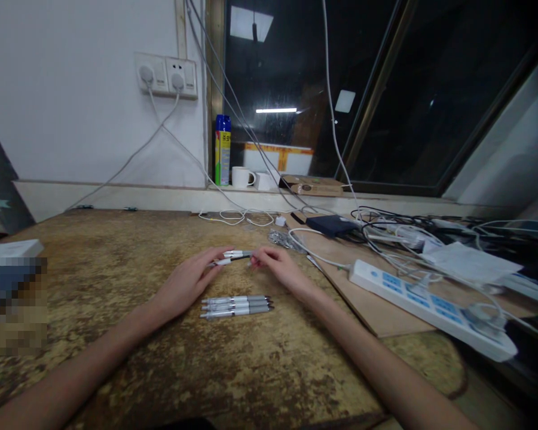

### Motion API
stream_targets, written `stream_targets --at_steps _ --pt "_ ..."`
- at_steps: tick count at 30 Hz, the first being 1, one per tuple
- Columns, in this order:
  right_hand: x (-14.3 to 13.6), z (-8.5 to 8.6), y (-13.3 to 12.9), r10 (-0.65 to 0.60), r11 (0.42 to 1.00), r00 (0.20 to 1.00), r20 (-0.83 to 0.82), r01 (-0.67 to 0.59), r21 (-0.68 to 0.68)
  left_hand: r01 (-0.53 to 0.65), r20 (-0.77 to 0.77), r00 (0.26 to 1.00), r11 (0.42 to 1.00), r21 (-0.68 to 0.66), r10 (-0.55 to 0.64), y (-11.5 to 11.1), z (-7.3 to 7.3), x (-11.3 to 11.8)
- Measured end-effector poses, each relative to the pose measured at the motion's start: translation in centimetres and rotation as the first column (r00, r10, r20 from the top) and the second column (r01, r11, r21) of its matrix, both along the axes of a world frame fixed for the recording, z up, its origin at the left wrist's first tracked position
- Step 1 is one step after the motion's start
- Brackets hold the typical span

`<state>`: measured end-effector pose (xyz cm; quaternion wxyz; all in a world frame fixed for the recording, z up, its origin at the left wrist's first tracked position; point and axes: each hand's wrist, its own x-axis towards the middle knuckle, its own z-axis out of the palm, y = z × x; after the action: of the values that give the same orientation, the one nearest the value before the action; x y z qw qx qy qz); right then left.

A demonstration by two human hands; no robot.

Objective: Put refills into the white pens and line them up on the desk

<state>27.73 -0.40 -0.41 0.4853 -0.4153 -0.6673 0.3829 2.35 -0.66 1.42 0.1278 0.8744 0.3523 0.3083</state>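
On the worn wooden table [130, 263], several white and grey pens [237, 307] lie side by side between my forearms. Beyond them, my left hand [190, 278] has its thumb and fingers closed around the left end of a white pen [225, 261], which points right. Another pen [236, 254] lies just behind it, close to my left fingertips. At the right end of these pens is my right hand [273, 263], its fingers curled together in a pinch; what they hold is too small and blurred to make out.
A white power strip [403, 292] and tangled cables lie on a board [341, 263] at the right. Clear plastic packaging [283, 239] sits behind my right hand. A spray can [223, 152] and white mug [242, 177] stand on the sill.
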Motion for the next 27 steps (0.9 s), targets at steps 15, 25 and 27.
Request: stream_targets --at_steps 15,25,27 --pt "2.6 0.8 1.1 -0.270 0.911 0.962 -0.049 0.272 0.309 -0.094 0.077 0.992 0.994 -0.046 0.098 1.3 -0.7 -1.0" --pt "1.9 1.7 0.0 -0.254 0.849 0.966 -0.043 0.244 0.469 -0.106 0.056 0.993 0.994 -0.004 0.106 1.1 -0.5 -0.8" --pt "1.8 1.9 -0.2 -0.243 0.850 0.969 -0.052 0.238 0.469 -0.108 0.055 0.993 0.994 -0.005 0.108 1.1 -0.5 -0.8"
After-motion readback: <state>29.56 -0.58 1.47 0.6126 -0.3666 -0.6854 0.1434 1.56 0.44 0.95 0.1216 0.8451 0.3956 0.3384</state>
